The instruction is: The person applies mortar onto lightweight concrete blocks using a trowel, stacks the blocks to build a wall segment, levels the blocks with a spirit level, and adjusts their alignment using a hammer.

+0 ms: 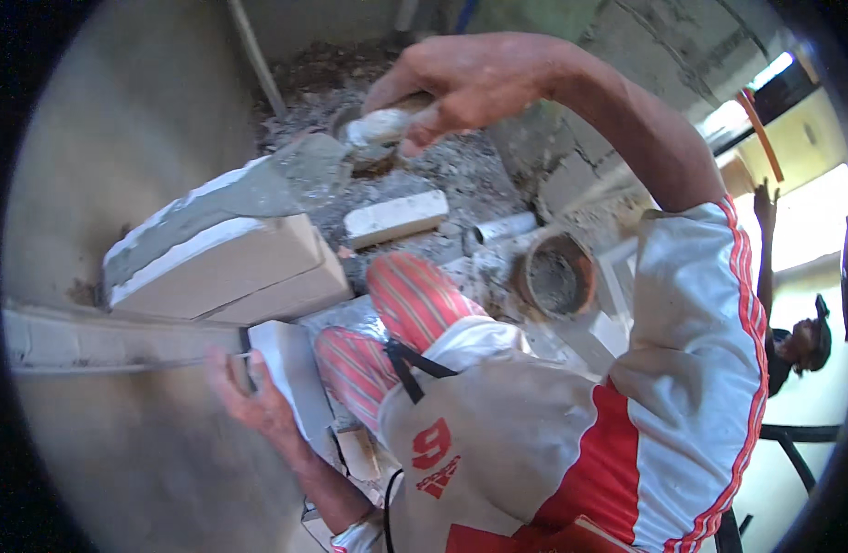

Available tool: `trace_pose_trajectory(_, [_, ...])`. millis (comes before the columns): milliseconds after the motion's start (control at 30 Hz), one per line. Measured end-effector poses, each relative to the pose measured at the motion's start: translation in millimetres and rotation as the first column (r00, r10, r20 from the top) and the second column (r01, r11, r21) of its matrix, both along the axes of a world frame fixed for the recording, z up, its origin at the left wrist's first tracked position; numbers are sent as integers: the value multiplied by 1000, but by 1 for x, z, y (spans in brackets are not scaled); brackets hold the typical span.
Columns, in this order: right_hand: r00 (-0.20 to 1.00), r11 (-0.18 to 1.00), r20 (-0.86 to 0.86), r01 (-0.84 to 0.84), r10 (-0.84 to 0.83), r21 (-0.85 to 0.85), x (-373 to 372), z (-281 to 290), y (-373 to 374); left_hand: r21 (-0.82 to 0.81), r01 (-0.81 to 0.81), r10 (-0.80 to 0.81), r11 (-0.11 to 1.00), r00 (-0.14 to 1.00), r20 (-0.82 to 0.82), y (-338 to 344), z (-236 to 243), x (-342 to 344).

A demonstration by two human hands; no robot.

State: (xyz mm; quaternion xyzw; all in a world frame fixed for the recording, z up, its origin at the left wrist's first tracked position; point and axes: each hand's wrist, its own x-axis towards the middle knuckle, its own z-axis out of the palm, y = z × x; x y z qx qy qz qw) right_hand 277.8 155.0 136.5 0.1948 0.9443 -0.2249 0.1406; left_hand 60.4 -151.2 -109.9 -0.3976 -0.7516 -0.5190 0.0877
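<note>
High in the head view, my right hand (470, 83) is closed around a trowel, its whitish grip part (378, 127) showing below my fingers. Grey wet mortar covers the trowel blade (313, 169), which lies over the near end of a pale block wall (230, 263). A band of mortar (193, 210) runs along the top of those blocks. My left hand (258, 401), fingers apart, is beside a white block (290, 369) near the plastered wall. Whether its fingertips touch the block or the ledge I cannot tell.
A loose white block (396, 217) lies on the rubble floor. Nearby are a grey pipe piece (504, 228) and a round bucket (585, 276) with mortar inside. A pole (256, 60) leans at the back. Another person (801, 343) in a dark cap is at the far right.
</note>
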Motion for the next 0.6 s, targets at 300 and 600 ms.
trace_pose_trajectory(300, [984, 940, -180, -62, 1, -336, 54, 26, 25, 79, -27, 22, 997, 997, 71, 68, 46, 31])
trace_pose_trajectory(600, [841, 892, -302, 404, -449, -202, 95, -68, 98, -16, -19, 20, 1000, 998, 61, 97, 34, 35])
